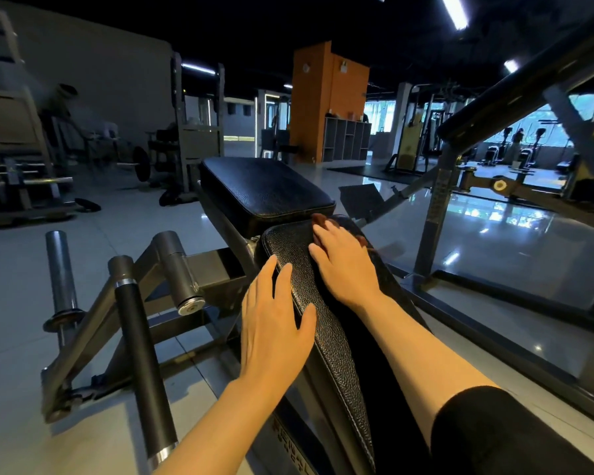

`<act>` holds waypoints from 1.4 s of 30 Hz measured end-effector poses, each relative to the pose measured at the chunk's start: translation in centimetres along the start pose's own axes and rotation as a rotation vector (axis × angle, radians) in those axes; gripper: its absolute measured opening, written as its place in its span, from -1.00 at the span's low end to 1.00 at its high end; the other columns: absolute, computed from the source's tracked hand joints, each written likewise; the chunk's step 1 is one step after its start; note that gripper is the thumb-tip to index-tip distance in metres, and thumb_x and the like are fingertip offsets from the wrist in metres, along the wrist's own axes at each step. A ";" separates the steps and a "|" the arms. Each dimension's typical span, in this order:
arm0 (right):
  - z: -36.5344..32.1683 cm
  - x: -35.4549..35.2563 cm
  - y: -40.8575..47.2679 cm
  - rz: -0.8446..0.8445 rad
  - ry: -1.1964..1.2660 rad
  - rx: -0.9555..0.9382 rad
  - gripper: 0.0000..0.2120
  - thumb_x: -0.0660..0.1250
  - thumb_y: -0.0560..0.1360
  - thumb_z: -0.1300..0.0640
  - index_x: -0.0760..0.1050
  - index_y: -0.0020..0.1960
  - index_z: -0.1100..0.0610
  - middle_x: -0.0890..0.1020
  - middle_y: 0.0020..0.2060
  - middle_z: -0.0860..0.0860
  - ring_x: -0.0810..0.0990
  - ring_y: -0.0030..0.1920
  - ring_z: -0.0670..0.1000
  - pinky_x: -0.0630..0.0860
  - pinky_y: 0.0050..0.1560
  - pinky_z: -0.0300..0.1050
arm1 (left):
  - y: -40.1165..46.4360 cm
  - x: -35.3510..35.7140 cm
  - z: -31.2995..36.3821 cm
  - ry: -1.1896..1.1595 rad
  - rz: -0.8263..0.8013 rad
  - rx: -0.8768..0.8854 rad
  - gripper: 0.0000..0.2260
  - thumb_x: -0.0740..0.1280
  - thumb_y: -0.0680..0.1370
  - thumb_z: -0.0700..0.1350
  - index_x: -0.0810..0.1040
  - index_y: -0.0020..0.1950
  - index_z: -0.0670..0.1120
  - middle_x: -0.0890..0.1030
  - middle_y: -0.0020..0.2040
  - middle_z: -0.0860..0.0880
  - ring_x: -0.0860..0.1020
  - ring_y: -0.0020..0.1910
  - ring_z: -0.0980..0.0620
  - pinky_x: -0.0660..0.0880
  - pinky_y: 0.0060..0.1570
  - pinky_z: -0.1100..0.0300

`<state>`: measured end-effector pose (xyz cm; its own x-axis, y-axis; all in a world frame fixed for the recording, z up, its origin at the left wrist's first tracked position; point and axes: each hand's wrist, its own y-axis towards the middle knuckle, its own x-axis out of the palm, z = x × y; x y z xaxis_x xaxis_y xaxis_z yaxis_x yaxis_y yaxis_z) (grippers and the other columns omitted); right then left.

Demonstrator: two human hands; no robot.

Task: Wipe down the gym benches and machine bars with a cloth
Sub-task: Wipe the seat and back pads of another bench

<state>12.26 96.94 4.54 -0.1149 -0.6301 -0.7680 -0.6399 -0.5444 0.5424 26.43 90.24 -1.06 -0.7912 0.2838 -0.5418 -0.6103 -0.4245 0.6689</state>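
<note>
Taking the long black textured-leather back pad of the bench (326, 323) as the landmark, a grey steel weight peg (59, 269) stood well off to its left, and nearer it a black rubber-sleeved machine bar (141, 365) slanted down on the grey frame. The left hand (275, 323) lay flat on the pad's left edge, fingers straight and spread, holding nothing and seemingly steadying the pad. Just right of it, on the pad's upper end, the right hand (343, 265) pressed palm down with fairly straight fingers on a reddish-brown cloth (323, 219), which showed only as a crumpled fringe past the fingertips and at the hand's right side. Beyond the pad's top lay the flat black padded seat (264, 186). The cloth looked soft, light and limp, likely to bunch or slip under the palm on the smooth leather, so it would best be kept spread beneath flat fingers, with pressure from the palm. The pad seemed firm and fixed, fit to lean on.
</note>
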 end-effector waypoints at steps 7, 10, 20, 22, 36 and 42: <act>1.2 -0.9 2.1 -0.005 -0.043 0.002 -0.57 0.07 0.66 -0.05 0.29 0.50 0.02 0.32 0.49 0.00 0.27 0.47 0.04 0.20 0.46 0.19 | 1.5 -0.5 -0.9 0.043 0.021 0.033 -0.42 0.36 0.53 -0.02 0.28 0.50 -0.11 0.24 0.51 -0.02 0.17 0.49 0.05 0.09 0.44 0.10; 0.6 -0.5 1.9 0.022 0.014 0.001 -0.58 0.10 0.66 -0.02 0.34 0.47 0.06 0.35 0.47 0.01 0.26 0.48 0.01 0.16 0.48 0.17 | 1.6 -0.3 -1.2 0.052 0.027 0.059 -0.43 0.37 0.53 -0.03 0.30 0.49 -0.12 0.27 0.49 -0.02 0.17 0.48 0.06 0.11 0.44 0.09; 2.0 -0.4 2.9 -0.001 0.006 -0.018 -0.57 0.08 0.65 -0.05 0.31 0.48 0.02 0.35 0.47 0.01 0.28 0.47 0.06 0.24 0.44 0.22 | 1.5 0.4 -0.9 0.035 0.069 0.066 -0.52 0.38 0.50 -0.07 0.40 0.39 -0.12 0.30 0.44 -0.09 0.22 0.45 -0.05 0.26 0.40 -0.06; 1.3 0.1 2.6 0.003 0.008 -0.018 -0.56 0.07 0.65 -0.07 0.30 0.49 0.02 0.30 0.50 0.01 0.21 0.51 0.06 0.18 0.47 0.24 | 1.4 0.2 -0.8 0.037 0.085 0.074 -0.52 0.40 0.49 -0.08 0.40 0.39 -0.12 0.29 0.45 -0.09 0.21 0.46 -0.04 0.26 0.40 -0.04; 4.8 -0.6 3.7 -0.032 -0.001 0.034 -0.54 0.09 0.65 -0.08 0.28 0.51 0.03 0.32 0.49 0.05 0.30 0.45 0.15 0.23 0.42 0.08 | 0.9 2.7 1.0 0.061 0.101 0.115 -0.62 0.42 0.47 -0.14 0.54 0.26 -0.18 0.36 0.40 -0.16 0.24 0.45 -0.13 0.27 0.40 -0.05; 4.3 -0.7 2.4 -0.020 0.011 0.124 -0.56 0.07 0.65 -0.09 0.31 0.47 0.05 0.40 0.42 0.07 0.37 0.36 0.22 0.31 0.34 0.12 | 0.7 2.7 1.5 0.075 0.056 0.097 -0.60 0.41 0.48 -0.11 0.52 0.29 -0.19 0.33 0.43 -0.16 0.17 0.49 -0.13 0.27 0.40 -0.08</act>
<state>7.50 98.46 4.88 -0.0940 -0.6261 -0.7740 -0.7311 -0.4843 0.4805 23.77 92.01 -1.28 -0.8210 0.1958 -0.5363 -0.5693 -0.3521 0.7430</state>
